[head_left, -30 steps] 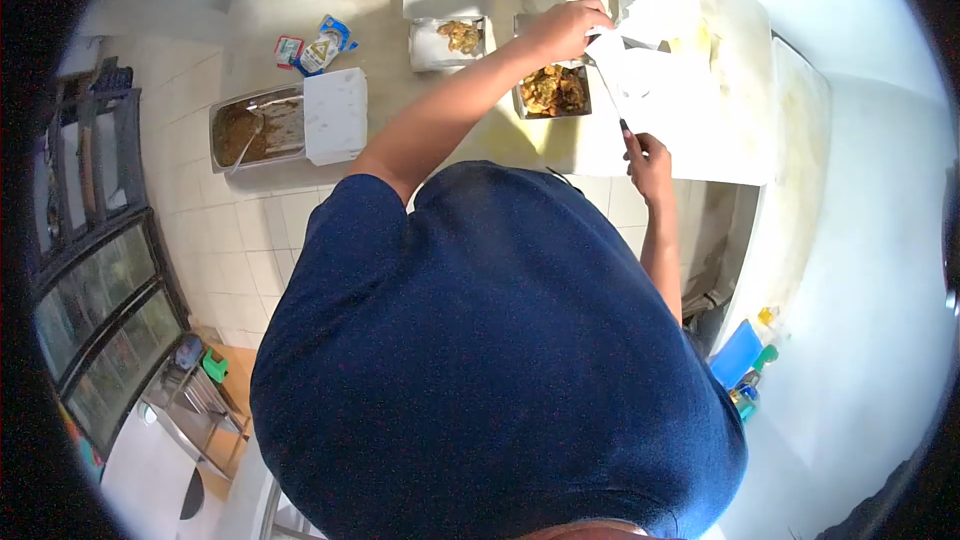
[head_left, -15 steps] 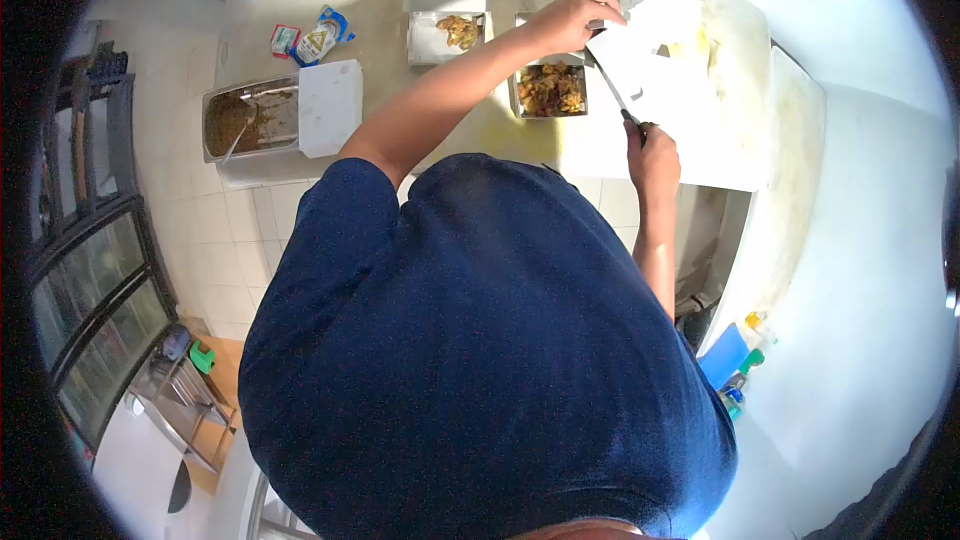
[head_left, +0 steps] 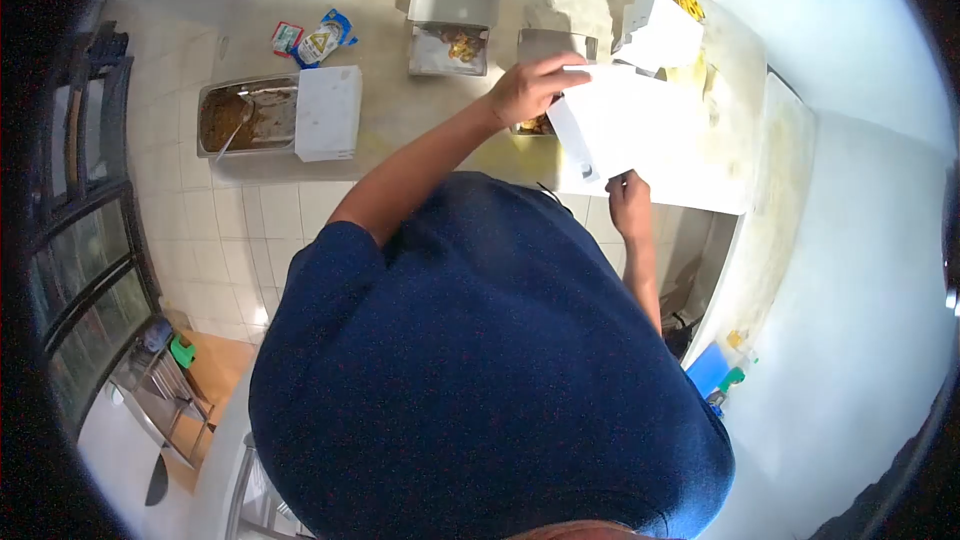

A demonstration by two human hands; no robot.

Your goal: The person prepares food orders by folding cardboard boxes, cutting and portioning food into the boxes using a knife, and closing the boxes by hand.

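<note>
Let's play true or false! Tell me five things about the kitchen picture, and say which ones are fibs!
1. The left hand is holding a white cardboard piece. True.
2. The bananas are inside the metal tray. False: they are at the far side of the table, beside a white box.
3. A red packet lies next to a blue-and-white packet. True.
4. The person's shirt is bright red. False: it is dark blue.
5. The white cover hides the whole metal tray. False: brown food shows at the left.
</note>
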